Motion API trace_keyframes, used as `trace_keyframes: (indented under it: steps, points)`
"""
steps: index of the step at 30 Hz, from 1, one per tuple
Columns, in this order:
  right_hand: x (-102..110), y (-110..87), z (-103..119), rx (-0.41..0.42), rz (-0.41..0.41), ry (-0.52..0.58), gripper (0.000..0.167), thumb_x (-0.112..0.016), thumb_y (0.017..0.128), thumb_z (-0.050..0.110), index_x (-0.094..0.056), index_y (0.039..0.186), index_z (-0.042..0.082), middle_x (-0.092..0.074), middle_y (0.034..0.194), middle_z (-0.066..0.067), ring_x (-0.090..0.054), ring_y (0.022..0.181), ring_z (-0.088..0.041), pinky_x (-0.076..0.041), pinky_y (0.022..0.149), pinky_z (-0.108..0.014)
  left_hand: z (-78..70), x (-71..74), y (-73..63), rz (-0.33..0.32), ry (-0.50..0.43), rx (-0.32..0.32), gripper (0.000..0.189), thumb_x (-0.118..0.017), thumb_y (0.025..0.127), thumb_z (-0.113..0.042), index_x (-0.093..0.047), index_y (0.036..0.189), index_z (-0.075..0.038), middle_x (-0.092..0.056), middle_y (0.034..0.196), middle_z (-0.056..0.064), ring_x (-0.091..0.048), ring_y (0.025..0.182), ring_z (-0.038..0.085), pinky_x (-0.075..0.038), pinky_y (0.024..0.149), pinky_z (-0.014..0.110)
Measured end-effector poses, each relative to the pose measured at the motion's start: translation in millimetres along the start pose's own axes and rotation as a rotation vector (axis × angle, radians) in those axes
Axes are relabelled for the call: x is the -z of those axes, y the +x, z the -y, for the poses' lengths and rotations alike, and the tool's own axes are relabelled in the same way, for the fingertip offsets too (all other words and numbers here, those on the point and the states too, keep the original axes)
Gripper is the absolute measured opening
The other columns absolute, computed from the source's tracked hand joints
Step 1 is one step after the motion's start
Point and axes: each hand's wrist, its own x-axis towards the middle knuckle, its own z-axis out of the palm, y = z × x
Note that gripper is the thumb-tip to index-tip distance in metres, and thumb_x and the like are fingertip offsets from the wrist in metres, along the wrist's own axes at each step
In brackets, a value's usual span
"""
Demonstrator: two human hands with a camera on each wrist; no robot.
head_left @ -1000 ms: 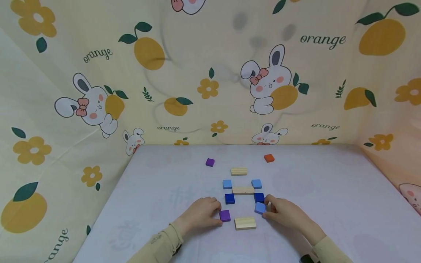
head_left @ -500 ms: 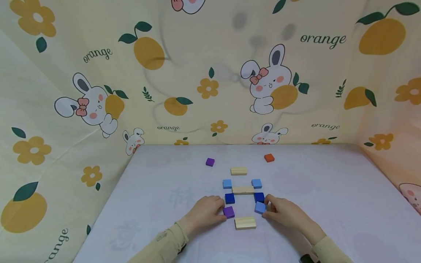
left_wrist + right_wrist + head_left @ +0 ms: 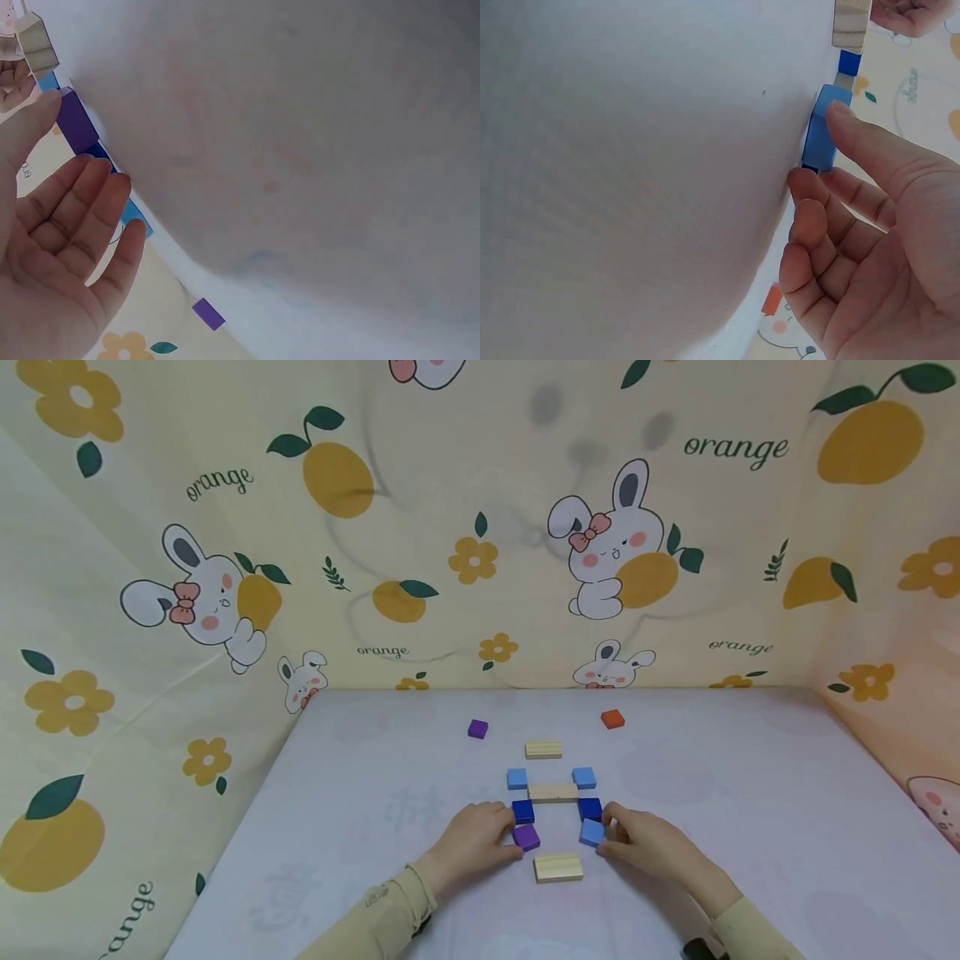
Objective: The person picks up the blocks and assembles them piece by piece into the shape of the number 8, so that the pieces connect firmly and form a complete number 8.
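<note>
My left hand (image 3: 472, 843) pinches a purple block (image 3: 527, 837) between thumb and fingers; in the left wrist view its thumb lies at one end of that block (image 3: 77, 124). Just beyond it sits a dark blue block (image 3: 522, 812), by the left fingertips. Across from it, my right hand (image 3: 651, 843) pinches a blue block (image 3: 592, 833), thumb on one end and index finger at the other in the right wrist view. Behind that one is a second dark blue block (image 3: 590, 809). A wooden block (image 3: 558, 867) lies between the hands, nearer the person.
Two light blue blocks (image 3: 517, 778) flank the far side of a wooden strip (image 3: 553, 792). Farther back lie another wooden block (image 3: 543, 749), a purple block (image 3: 477, 728) and an orange block (image 3: 612, 718). A patterned cloth (image 3: 420, 527) rises behind the white table (image 3: 720, 760).
My left hand has slid the purple block forward and to the right, up near the left dark blue block, turning it slightly. The right hand stays in place at the blue block.
</note>
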Motion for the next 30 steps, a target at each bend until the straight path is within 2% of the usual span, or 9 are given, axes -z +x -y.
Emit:
trace_keyframes:
  steps: [22, 30]
  points:
    - [0.0, 0.1, 0.3, 0.000, 0.004, 0.007, 0.029, -0.072, 0.079, 0.026, -0.056, 0.101, 0.016, -0.051, 0.067, 0.005, -0.045, 0.060, -0.010, -0.036, 0.054, -0.022, -3.8, 2.9, 0.6, -0.007, 0.002, -0.005, 0.027, -0.069, 0.079, -0.042, -0.060, 0.081, -0.017, -0.053, 0.072, -0.010, -0.041, 0.062, 0.003, -0.034, 0.056, 0.017]
    - [0.8, -0.4, -1.1, 0.028, -0.004, 0.011, 0.030, -0.072, 0.079, 0.028, -0.056, 0.102, 0.016, -0.051, 0.066, 0.006, -0.044, 0.059, -0.009, -0.036, 0.054, -0.022, -3.8, 1.6, 1.1, -0.018, -0.007, -0.011, 0.026, -0.069, 0.080, -0.040, -0.060, 0.081, -0.016, -0.051, 0.071, -0.010, -0.040, 0.062, 0.003, -0.033, 0.056, 0.017]
